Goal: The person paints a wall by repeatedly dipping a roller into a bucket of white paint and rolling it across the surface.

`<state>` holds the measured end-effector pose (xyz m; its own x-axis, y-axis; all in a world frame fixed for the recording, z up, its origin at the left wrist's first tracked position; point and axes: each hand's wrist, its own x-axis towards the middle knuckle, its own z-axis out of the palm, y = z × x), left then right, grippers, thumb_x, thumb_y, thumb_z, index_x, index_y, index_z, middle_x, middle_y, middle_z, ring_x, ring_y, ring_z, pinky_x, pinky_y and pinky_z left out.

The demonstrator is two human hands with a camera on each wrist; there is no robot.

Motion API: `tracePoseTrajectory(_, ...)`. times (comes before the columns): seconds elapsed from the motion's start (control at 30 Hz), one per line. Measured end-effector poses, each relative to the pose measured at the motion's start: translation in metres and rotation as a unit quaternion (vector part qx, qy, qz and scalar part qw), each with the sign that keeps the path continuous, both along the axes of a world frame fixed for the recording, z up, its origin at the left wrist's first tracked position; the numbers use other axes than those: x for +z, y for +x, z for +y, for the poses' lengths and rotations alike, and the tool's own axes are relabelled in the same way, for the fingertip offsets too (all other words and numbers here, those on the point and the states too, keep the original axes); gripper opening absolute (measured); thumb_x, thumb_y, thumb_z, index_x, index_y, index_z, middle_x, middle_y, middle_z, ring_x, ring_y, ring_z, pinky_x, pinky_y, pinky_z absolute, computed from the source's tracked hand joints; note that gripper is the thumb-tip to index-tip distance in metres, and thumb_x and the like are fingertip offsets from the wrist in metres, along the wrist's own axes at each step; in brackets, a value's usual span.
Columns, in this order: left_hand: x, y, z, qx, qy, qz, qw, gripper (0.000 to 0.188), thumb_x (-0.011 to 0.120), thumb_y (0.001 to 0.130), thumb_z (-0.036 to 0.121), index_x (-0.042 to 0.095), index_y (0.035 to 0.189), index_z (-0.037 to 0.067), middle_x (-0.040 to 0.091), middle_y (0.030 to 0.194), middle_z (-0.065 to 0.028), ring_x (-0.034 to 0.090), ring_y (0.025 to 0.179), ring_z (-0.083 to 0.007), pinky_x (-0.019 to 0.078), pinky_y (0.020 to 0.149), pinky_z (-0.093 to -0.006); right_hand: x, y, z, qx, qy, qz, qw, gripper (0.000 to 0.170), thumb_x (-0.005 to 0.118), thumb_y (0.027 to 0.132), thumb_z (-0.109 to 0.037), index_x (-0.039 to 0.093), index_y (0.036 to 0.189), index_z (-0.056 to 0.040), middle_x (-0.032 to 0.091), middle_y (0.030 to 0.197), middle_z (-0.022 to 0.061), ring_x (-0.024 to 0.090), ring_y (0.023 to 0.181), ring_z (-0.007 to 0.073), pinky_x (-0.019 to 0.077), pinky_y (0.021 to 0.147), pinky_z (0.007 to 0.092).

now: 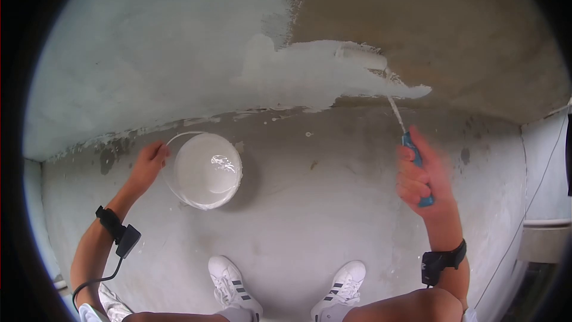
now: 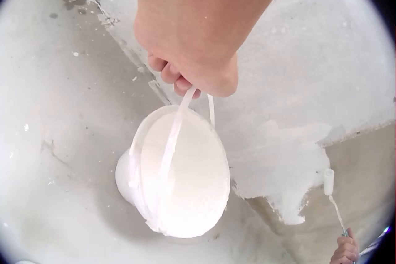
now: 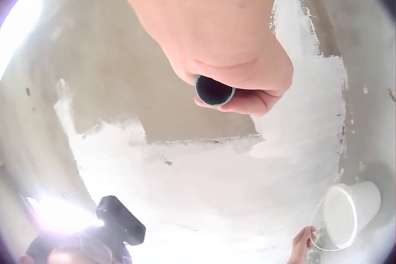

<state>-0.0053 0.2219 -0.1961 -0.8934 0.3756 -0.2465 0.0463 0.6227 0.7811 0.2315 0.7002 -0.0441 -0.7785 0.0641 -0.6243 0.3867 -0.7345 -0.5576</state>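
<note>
My left hand (image 1: 149, 164) grips the thin white handle of a white bucket (image 1: 179, 188). White paint (image 1: 208, 173) shows inside it. In the left wrist view the fingers curl round the handle (image 2: 174, 137) above the tilted bucket. My right hand (image 1: 428, 173) holds a paint roller by its blue grip (image 1: 425, 201). The white roller sleeve (image 1: 363, 58) lies against the lower wall, amid fresh white paint. In the right wrist view only the dark butt end of the grip (image 3: 215, 91) shows below the hand; the roller sleeve is hidden there.
The wall is white on the left (image 1: 149, 42) and bare brown-grey on the right (image 1: 453, 30). Paint spots dot the grey floor (image 1: 298, 191) along the wall's foot. Two white shoes (image 1: 233, 283) stand below. At the right edge is a side wall (image 1: 545, 173).
</note>
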Motion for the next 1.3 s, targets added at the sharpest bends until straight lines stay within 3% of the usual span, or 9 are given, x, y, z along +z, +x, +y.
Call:
tracePoseTrajectory(0.23, 0.006, 0.003, 0.003, 0.009, -0.016, -0.015, 1.0, 0.03, 0.047, 0.101, 0.023, 0.057, 0.082, 0.002, 0.045, 0.063, 0.0008, 0.043, 0.061, -0.0083, 0.0357, 0.057, -0.0265, -0.132, -0.033, 0.021, 0.027, -0.053, -0.064, 0.996, 0.039, 0.047, 0.101, -0.047, 0.046, 0.078, -0.0156, 0.031, 0.052, -0.0076, 0.03, 0.038, 0.007, 0.0271, 0.038, 0.0259)
tracePoseTrajectory(0.37, 0.007, 0.004, 0.004, 0.017, -0.025, -0.025, 0.999, 0.03, 0.047, 0.101, 0.023, 0.057, 0.081, 0.002, 0.046, 0.063, 0.0004, 0.043, 0.061, -0.0082, 0.036, 0.057, -0.0265, -0.178, -0.044, 0.028, 0.026, -0.066, -0.087, 0.994, 0.039, 0.047, 0.101, -0.046, 0.045, 0.078, -0.0155, 0.031, 0.052, -0.0076, 0.03, 0.038, 0.0074, 0.0272, 0.038, 0.0261)
tracePoseTrajectory(0.57, 0.003, 0.001, 0.001, 0.009, -0.043, -0.01, 0.999, 0.03, 0.046, 0.101, 0.023, 0.057, 0.082, 0.002, 0.047, 0.064, -0.0008, 0.044, 0.061, -0.0095, 0.037, 0.058, -0.0275, -0.166, -0.039, 0.029, 0.026, -0.074, -0.071, 0.994, 0.039, 0.047, 0.101, -0.046, 0.044, 0.077, -0.0155, 0.03, 0.051, -0.0077, 0.031, 0.038, 0.0069, 0.0268, 0.038, 0.0257)
tracePoseTrajectory(0.83, 0.001, 0.001, 0.0, 0.01, -0.029, 0.008, 0.999, 0.029, 0.046, 0.1, 0.022, 0.057, 0.082, 0.002, 0.047, 0.064, -0.0009, 0.045, 0.061, -0.0098, 0.0373, 0.058, -0.0276, -0.02, 0.011, 0.035, 0.0, -0.013, -0.008, 1.0, 0.041, 0.048, 0.1, -0.048, 0.045, 0.075, -0.0159, 0.027, 0.047, -0.0085, 0.023, 0.031, 0.0062, 0.0211, 0.032, 0.0247)
tracePoseTrajectory(0.97, 0.001, 0.0, 0.003, 0.002, -0.021, 0.02, 1.0, 0.031, 0.047, 0.101, 0.024, 0.056, 0.08, 0.002, 0.049, 0.067, 0.0004, 0.045, 0.06, -0.0087, 0.0364, 0.055, -0.0265, 0.013, 0.022, 0.043, -0.023, 0.028, 0.009, 0.999, 0.042, 0.049, 0.1, -0.049, 0.045, 0.074, -0.0161, 0.025, 0.044, -0.009, 0.02, 0.029, 0.0069, 0.0198, 0.031, 0.0254)
tracePoseTrajectory(1.1, 0.006, 0.002, 0.007, 0.002, -0.039, 0.01, 0.999, 0.031, 0.048, 0.101, 0.024, 0.057, 0.079, 0.003, 0.048, 0.065, 0.0009, 0.044, 0.06, -0.0081, 0.0355, 0.055, -0.0262, -0.022, 0.014, 0.041, -0.003, 0.013, -0.009, 1.0, 0.042, 0.049, 0.1, -0.049, 0.045, 0.075, -0.0162, 0.027, 0.046, -0.0086, 0.024, 0.032, 0.007, 0.0219, 0.033, 0.0253)
tracePoseTrajectory(1.3, 0.01, 0.005, 0.01, 0.021, -0.048, -0.01, 0.999, 0.03, 0.049, 0.1, 0.025, 0.059, 0.081, 0.004, 0.047, 0.061, 0.0016, 0.043, 0.059, -0.0071, 0.0341, 0.055, -0.0258, -0.152, -0.024, 0.062, -0.008, 0.002, -0.087, 0.996, 0.04, 0.048, 0.1, -0.047, 0.044, 0.077, -0.0154, 0.03, 0.05, -0.008, 0.028, 0.036, 0.0068, 0.0251, 0.037, 0.0258)
